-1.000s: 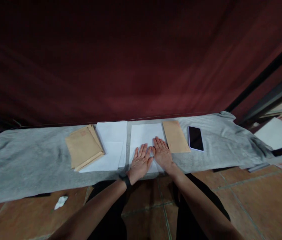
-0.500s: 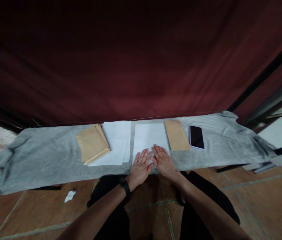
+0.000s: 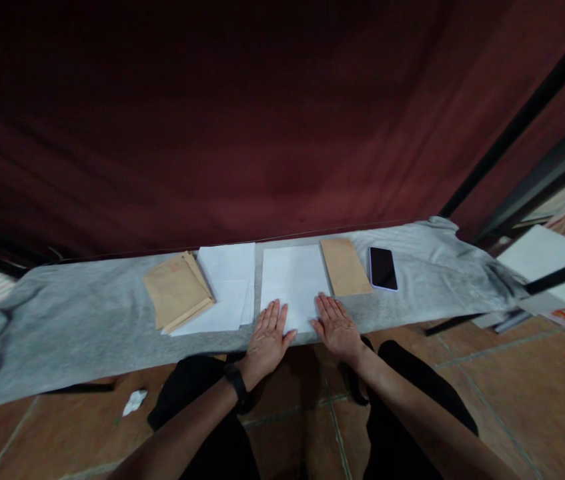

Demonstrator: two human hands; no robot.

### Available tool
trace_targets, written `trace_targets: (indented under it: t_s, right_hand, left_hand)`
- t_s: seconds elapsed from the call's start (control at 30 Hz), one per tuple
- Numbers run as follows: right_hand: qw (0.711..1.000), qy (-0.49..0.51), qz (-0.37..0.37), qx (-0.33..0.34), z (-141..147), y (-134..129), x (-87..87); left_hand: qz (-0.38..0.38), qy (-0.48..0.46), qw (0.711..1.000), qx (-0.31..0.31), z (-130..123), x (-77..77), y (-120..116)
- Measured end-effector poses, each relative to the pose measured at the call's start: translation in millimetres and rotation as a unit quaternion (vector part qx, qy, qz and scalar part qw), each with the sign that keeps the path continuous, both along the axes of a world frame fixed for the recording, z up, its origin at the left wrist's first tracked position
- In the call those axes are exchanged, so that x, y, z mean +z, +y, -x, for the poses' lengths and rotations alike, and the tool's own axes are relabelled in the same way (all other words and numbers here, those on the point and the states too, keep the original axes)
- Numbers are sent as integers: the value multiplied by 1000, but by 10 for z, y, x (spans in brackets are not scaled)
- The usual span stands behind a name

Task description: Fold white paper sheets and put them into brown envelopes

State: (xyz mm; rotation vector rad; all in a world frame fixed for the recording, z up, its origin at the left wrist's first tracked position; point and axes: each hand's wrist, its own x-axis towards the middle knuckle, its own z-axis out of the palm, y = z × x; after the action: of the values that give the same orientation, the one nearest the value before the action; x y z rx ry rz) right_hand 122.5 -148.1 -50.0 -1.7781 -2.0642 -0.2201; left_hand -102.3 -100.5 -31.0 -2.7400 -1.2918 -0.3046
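Observation:
A white sheet of paper (image 3: 294, 277) lies flat in front of me on a grey cloth (image 3: 107, 313). My left hand (image 3: 268, 337) rests palm down on its near left corner, fingers stretched out. On the near right corner lies my right hand (image 3: 338, 328), flat with the thumb apart. Neither hand grips anything. A brown envelope (image 3: 346, 267) is just right of the sheet. To the left are more white papers (image 3: 227, 267), partly covered by a stack of brown envelopes (image 3: 175, 290).
A phone (image 3: 383, 269) with a dark screen lies right of the single envelope. Dark red fabric (image 3: 272, 133) rises behind the cloth. A crumpled white scrap (image 3: 135, 402) is on the tiled floor (image 3: 522, 393). White boards (image 3: 545, 260) and black bars stand at the right.
My hands have moved apart, from nearly touching at the middle of the near edge to its two corners. The whole view has shifted slightly, with the objects appearing further left.

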Motion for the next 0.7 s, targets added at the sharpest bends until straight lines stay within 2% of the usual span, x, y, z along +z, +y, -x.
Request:
trace_targets:
  t_s: [0.17,0.27,0.33,0.47,0.6,0.7]
  right_hand:
    - [998,-7,60,-31,-42,55,205]
    - [996,15,83,-13,-23,299,337]
    - [996,27,82,21,31,538,360]
    - [995,15,98,20,150,1047,230]
    - [994,-9,104,-35,134,1477,74]
    - [991,-15,104,-87,47,1755,41]
  left_hand:
    - [-1,15,1000,-22,-7,120,57]
    - [6,1,998,-57,-88,181,136]
    - [14,-7,996,-91,-145,181,185]
    - [33,-19,993,-116,-170,120,229]
    - [45,-22,991,-122,-122,93,222]
    - [44,-26,992,-118,-116,79,217]
